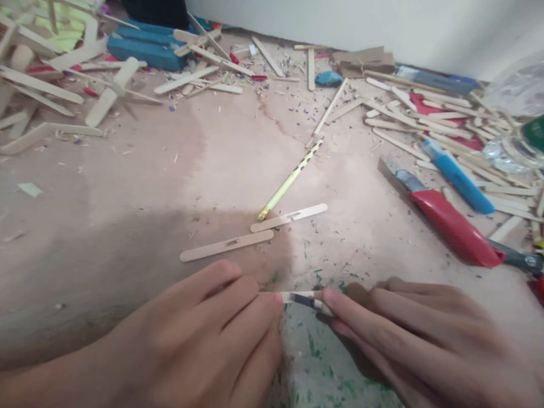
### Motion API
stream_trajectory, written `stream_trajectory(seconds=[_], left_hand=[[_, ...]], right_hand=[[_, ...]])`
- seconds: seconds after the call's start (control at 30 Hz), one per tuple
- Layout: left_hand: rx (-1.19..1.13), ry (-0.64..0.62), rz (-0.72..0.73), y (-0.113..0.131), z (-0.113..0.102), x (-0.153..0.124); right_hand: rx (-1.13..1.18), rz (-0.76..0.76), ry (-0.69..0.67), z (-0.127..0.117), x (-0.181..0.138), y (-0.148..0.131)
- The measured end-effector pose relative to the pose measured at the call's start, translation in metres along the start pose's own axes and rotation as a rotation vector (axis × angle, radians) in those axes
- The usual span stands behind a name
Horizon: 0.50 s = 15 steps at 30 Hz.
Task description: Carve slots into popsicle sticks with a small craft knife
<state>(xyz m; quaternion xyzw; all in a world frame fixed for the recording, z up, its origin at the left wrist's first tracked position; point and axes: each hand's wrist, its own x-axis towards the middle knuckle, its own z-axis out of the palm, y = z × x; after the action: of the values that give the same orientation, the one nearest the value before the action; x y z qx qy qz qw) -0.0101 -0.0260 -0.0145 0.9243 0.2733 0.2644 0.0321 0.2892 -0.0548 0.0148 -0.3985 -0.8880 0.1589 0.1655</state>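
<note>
My left hand [212, 334] rests at the bottom centre, fingers pressed down on one end of a wooden craft stick [297, 295]. My right hand [408, 334] comes in from the right, fingers closed round a thin blade-like tool whose tip lies on that stick; most of the tool is hidden under the fingers. Just beyond the hands lie two craft sticks with slots cut in them [226, 245] [289, 217] and a yellow pencil [289, 180] pointing away.
A red utility knife [450, 226] and a blue one [457, 177] lie at the right among several loose sticks [425, 122]. More sticks and blue blocks [144, 48] are at the back left. A clear plastic bottle [516, 119] lies at the far right. A wall runs along the back.
</note>
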Motion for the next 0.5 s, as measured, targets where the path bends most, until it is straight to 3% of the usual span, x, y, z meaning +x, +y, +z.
stream_trajectory(seconds=[0.23, 0.33, 0.5], left_hand=[[-0.036, -0.01, 0.009, -0.0024, -0.0005, 0.0006], [-0.028, -0.002, 0.034, -0.0051, -0.0004, 0.003], [0.057, -0.017, 0.059, -0.0086, -0.0022, 0.0084]], right_hand=[[0.004, -0.014, -0.009, -0.0016, 0.0009, -0.001], [0.033, 0.018, 0.051, -0.0021, -0.0006, -0.0007], [0.041, 0.025, 0.005, -0.0038, -0.0022, 0.0021]])
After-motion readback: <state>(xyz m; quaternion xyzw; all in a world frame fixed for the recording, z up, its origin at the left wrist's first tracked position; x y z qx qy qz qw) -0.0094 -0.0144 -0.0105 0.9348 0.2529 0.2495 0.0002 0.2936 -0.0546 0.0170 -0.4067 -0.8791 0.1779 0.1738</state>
